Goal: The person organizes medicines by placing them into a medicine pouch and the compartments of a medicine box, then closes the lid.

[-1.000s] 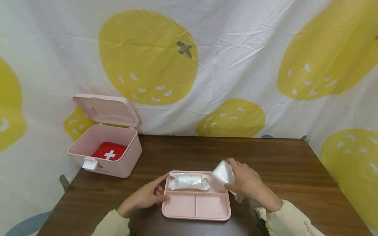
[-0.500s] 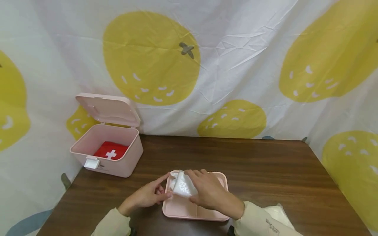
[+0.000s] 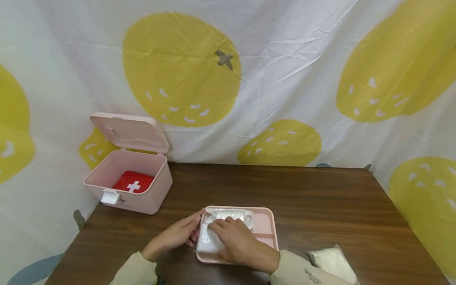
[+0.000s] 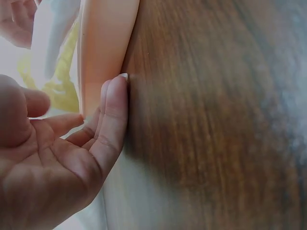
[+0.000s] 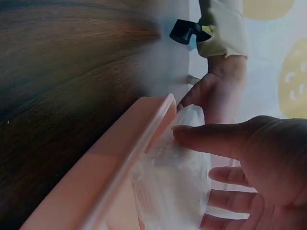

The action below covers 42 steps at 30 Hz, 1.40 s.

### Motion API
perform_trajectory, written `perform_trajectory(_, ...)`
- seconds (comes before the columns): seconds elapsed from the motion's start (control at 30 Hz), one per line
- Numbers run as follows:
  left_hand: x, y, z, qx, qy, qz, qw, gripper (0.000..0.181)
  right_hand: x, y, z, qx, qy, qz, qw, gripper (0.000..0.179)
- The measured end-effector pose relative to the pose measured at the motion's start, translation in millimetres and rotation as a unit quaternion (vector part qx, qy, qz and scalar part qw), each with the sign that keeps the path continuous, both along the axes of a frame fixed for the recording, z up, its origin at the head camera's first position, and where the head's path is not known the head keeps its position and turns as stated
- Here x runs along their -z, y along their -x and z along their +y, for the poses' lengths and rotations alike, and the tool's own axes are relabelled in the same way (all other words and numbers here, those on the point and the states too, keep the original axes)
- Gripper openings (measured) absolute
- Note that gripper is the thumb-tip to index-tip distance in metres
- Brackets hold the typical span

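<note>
A shallow pink divided tray (image 3: 262, 222) lies on the table, with a white roll bandage (image 3: 228, 213) in clear wrap along its back compartment. My right hand (image 3: 239, 242) pinches a flat white packet in clear plastic (image 3: 208, 240) over the front left compartment. In the right wrist view, the thumb lies on one side of the packet (image 5: 172, 187) and the fingers on the other. My left hand (image 3: 175, 236) touches the tray's left end; in the left wrist view its fairly straight fingers (image 4: 115, 103) rest against the outer wall, thumb off it.
At the back left stands a pink box (image 3: 158, 194) with its lid (image 3: 130, 132) raised. A red pouch with a white cross (image 3: 124, 181) lies inside. Another white plastic-wrapped packet (image 3: 333, 261) lies on the table (image 3: 320, 206) by my right sleeve. A lemon-print cloth hangs behind.
My right hand has carried the packet leftward across the tray, then down toward the front left compartment. The left thumb has lifted from the tray rim.
</note>
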<state>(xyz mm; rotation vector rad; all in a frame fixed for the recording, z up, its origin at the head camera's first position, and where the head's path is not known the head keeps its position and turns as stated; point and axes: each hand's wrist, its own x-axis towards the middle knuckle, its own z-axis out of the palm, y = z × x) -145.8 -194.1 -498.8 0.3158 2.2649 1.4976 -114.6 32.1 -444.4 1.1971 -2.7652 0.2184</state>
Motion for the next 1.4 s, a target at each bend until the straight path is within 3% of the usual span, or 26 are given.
perform_trajectory(0.2,-1.9,-0.9,0.4,0.007,0.023,0.005,0.9997,0.059,4.1,0.1,0.4,-0.001,-0.01,0.007,0.9999,0.061)
perform_trajectory(0.43,-4.9,-2.2,-1.1,0.036,0.035,0.02,0.9985,0.071,7.2,2.1,3.2,-0.015,-0.005,-0.03,0.9994,0.052)
perform_trajectory(0.6,-6.2,-2.5,-0.7,0.04,0.061,0.044,0.9963,0.084,9.2,3.8,5.1,-0.029,0.001,-0.049,0.9984,0.048)
perform_trajectory(0.83,-5.0,-2.1,0.4,0.043,0.107,0.071,0.9908,0.092,12.2,5.3,7.0,-0.039,-0.023,-0.013,0.9989,0.048)
perform_trajectory(1.07,-9.5,-4.6,3.6,0.044,0.121,0.108,0.9858,0.089,15.8,6.1,5.8,-0.048,-0.062,0.033,0.9964,0.046)
perform_trajectory(1.2,-9.0,-5.0,4.5,0.043,0.119,0.116,0.9851,0.088,12.7,7.6,10.2,-0.058,-0.051,0.007,0.997,0.05)
perform_trajectory(1.33,-10.0,-5.9,4.7,0.044,0.118,0.116,0.9852,0.087,5.4,5.6,18.9,-0.022,-0.038,-0.021,0.9988,0.056)
perform_trajectory(1.4,-11.4,-6.6,4.4,0.045,0.118,0.116,0.9852,0.087,2.3,3.2,23.1,-0.001,-0.045,-0.012,0.9989,0.058)
